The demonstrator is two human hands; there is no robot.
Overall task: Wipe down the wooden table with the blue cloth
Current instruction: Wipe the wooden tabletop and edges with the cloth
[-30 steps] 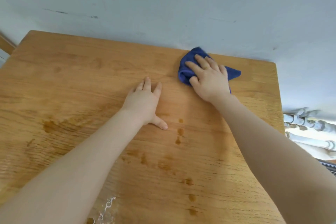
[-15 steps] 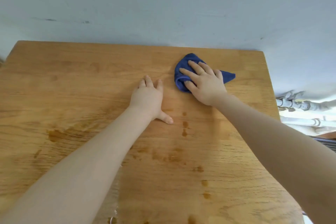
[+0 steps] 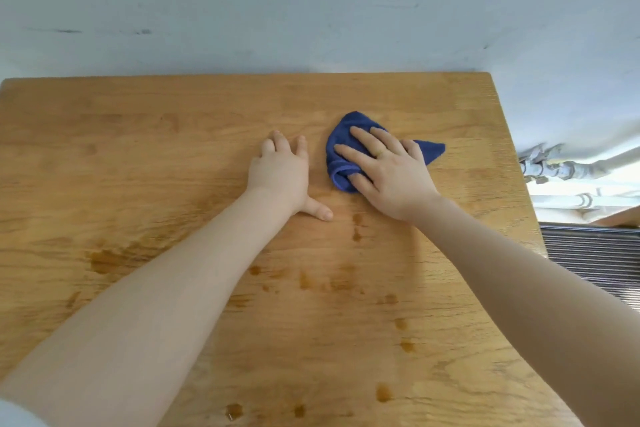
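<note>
Fingers (image 3: 360, 140) of rt hand (image 3: 391, 177) splayed flat on blue cloth (image 3: 341, 135).

The table (image 3: 173, 135) stands with its far edge against the wall (image 3: 311, 10). On the table, toward its far right part, lies the cloth (image 3: 341, 142), with the right hand (image 3: 391, 170) spread flat on top of it. The left hand (image 3: 282, 177) rests flat on the table just left of the cloth, not touching it. Stains (image 3: 104, 258) lie on the table nearer the person than the cloth. Pipes (image 3: 554, 166) run beyond the table's right edge.
</note>
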